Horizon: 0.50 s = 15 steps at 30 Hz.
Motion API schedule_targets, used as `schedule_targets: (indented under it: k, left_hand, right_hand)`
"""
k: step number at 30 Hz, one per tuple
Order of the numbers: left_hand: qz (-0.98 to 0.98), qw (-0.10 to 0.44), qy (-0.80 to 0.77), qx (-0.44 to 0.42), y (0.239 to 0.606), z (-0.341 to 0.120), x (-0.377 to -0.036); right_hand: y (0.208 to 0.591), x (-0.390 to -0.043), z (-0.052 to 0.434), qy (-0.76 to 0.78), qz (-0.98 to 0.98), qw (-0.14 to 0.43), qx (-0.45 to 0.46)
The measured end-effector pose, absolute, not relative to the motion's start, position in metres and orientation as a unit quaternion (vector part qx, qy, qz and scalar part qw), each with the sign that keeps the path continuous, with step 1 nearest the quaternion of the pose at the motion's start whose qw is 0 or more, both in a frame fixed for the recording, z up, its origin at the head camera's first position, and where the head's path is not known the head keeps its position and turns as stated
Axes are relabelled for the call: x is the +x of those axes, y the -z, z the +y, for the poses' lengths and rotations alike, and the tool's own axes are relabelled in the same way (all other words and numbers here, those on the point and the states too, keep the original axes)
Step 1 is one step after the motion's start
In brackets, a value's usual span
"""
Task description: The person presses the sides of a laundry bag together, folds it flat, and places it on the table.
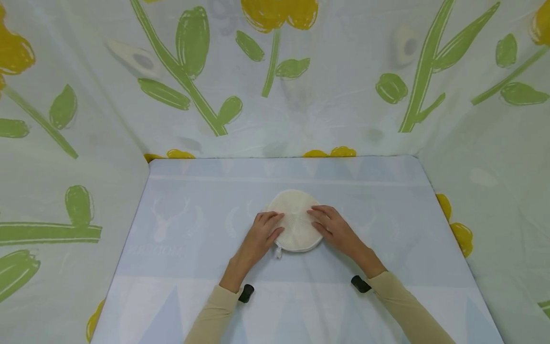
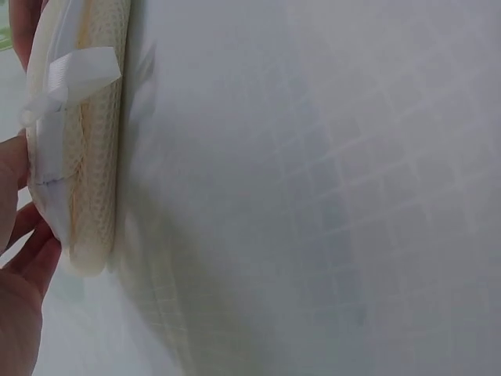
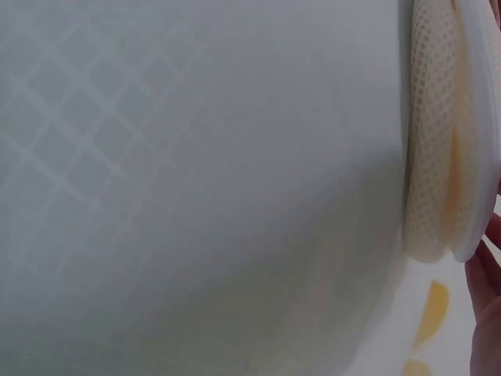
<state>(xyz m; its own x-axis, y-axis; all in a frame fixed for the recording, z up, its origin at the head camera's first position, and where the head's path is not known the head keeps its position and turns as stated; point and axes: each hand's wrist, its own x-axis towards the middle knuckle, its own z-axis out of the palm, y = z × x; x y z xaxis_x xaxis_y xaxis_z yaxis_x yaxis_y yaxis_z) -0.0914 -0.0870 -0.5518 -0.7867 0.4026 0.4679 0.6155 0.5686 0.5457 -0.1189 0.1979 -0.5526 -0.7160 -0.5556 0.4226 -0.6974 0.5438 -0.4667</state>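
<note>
A round, cream mesh laundry bag [image 1: 296, 220] with a white rim lies flattened on the table. A small white fabric tab [image 1: 278, 252] sticks out from its near left edge; the left wrist view shows this tab beside the white rim. On the bag's left side rests my left hand [image 1: 258, 241], fingers and thumb bent slightly over the top and edge. My right hand [image 1: 341, 235] lies on the opposite side, its fingertips touching the upper face near the rim. In the right wrist view, a gap runs between the bag's two mesh layers [image 3: 432, 133].
The table [image 1: 193, 263] has a pale blue and white printed cover. White curtains [image 1: 335, 95] with green leaves and yellow flowers hang along its back and sides. Black wrist devices [image 1: 360, 284] sit below both forearms.
</note>
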Motion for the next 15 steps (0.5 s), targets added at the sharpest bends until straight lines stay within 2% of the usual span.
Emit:
schedule_targets:
  k: [8, 15]
  left_hand:
    - [-0.879, 0.132, 0.358, -0.286, 0.5556, -0.0852, -0.0929]
    - [-0.891, 0.116, 0.344, -0.274, 0.5570, -0.0815, -0.0934]
  right_hand:
    - [0.5560, -0.1195, 0.1965, -0.296, -0.877, 0.113, 0.362]
    - [0.5586, -0.1186, 0.1967, -0.301, -0.883, 0.091, 0.349]
